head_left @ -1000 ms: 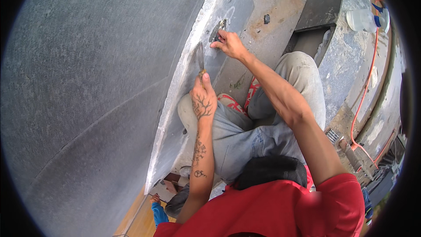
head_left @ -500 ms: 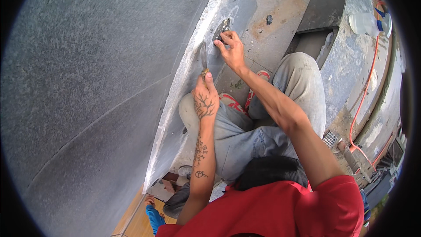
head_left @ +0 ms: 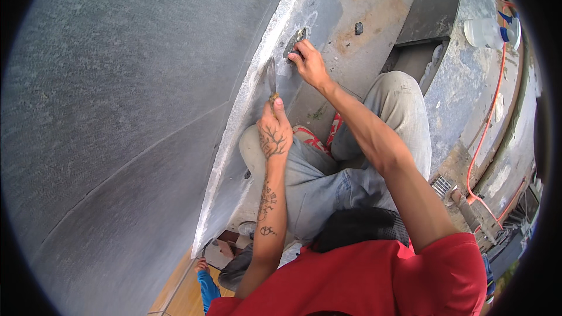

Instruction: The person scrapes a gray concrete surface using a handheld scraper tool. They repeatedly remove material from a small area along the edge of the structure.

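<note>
My left hand [head_left: 274, 130], tattooed on its back, is closed around the handle of a putty knife [head_left: 271, 76]. Its narrow metal blade points up and away, close beside the pale edge of the large grey slab [head_left: 129, 82]. Farther off, my right hand [head_left: 310, 64] has its fingertips drawn together at a dark, rough patch [head_left: 294, 41] on the grey side face by the slab's edge. Whatever those fingers pinch is too small or too hidden to make out.
A dark lump [head_left: 359, 28] lies on the dusty floor. At the right are an open-ended grey box section [head_left: 430, 6], a clear plastic bottle [head_left: 485, 33] with blue on it and an orange cable [head_left: 497, 93]. Another person's blue sleeve [head_left: 208, 289] shows at lower left.
My right hand has shifted slightly down and left across the dark patch, its fingers still together. My left hand and the putty knife have hardly moved.
</note>
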A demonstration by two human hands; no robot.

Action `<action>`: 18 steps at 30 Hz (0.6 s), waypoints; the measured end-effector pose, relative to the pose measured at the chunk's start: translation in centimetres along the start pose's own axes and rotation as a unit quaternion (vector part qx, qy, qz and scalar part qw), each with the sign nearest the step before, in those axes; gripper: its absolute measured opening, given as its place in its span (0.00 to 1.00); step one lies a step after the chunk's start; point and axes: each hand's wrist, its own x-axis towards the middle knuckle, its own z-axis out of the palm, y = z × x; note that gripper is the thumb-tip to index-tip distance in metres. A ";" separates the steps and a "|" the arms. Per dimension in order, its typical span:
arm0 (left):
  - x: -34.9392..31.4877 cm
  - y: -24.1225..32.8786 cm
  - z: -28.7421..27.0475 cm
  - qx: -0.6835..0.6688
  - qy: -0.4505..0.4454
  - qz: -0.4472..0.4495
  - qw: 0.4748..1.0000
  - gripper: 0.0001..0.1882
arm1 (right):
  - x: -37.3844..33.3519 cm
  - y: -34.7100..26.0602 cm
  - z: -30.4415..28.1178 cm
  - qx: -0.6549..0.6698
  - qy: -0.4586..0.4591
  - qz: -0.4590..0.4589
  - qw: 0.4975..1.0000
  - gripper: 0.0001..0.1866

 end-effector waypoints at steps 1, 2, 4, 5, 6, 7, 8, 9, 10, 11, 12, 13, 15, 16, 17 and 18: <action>0.0 0.1 -0.1 -0.002 -0.002 0.005 1.000 0.32 | -0.1 0.1 -0.1 -0.003 -0.001 -0.014 1.000 0.08; -0.1 0.2 -0.2 -0.005 -0.003 0.009 1.000 0.32 | -0.1 0.3 -0.1 -0.006 -0.001 -0.027 1.000 0.07; -0.1 0.3 -0.4 -0.002 -0.003 0.013 1.000 0.32 | 0.0 0.2 0.0 -0.028 -0.017 -0.015 0.999 0.06; -0.2 0.1 -0.4 0.002 -0.001 0.012 1.000 0.32 | 0.1 0.1 0.1 -0.038 -0.025 -0.009 0.999 0.06; -0.2 0.1 -0.5 0.007 0.002 0.012 1.000 0.32 | 0.1 -0.1 0.1 -0.039 -0.025 -0.015 0.999 0.06; -0.2 0.2 -0.6 0.004 -0.011 0.000 1.000 0.32 | 0.0 -0.1 0.1 -0.041 -0.025 -0.020 0.999 0.05; -0.3 0.3 -0.7 0.001 -0.024 -0.011 1.000 0.32 | -0.1 -0.1 0.1 -0.044 -0.025 -0.025 0.998 0.05; -0.3 0.5 -0.8 -0.002 -0.037 -0.023 0.999 0.32 | 0.0 -0.1 0.2 -0.050 -0.026 -0.017 0.998 0.05; -0.4 0.6 -0.9 -0.008 -0.040 -0.022 0.999 0.32 | -0.2 0.0 0.3 -0.059 -0.028 -0.006 0.998 0.05; -0.4 0.9 -0.9 -0.014 -0.043 -0.021 0.999 0.32 | -0.4 0.1 0.4 -0.067 -0.029 0.005 0.997 0.05; -0.4 0.9 -0.9 -0.019 -0.047 -0.020 0.998 0.32 | -0.5 0.3 0.5 -0.074 -0.028 0.010 0.997 0.05; -0.4 0.8 -0.9 -0.015 -0.045 -0.023 0.999 0.32 | -0.5 0.2 0.7 -0.080 -0.028 0.014 0.996 0.05; -0.3 0.5 -0.9 -0.008 -0.043 -0.027 0.999 0.32 | -0.5 0.1 0.7 -0.096 -0.017 -0.011 0.995 0.06; -0.5 0.5 -0.9 -0.010 -0.044 -0.029 0.999 0.32 | -0.9 0.2 0.6 -0.108 -0.009 -0.037 0.993 0.06; -0.8 0.8 -1.0 -0.012 -0.045 -0.031 0.998 0.31 | -1.2 0.3 0.5 -0.119 -0.001 -0.064 0.991 0.06; -1.0 0.9 -1.1 -0.014 -0.047 -0.034 0.998 0.31 | -1.4 0.5 0.1 -0.111 -0.019 -0.070 0.991 0.08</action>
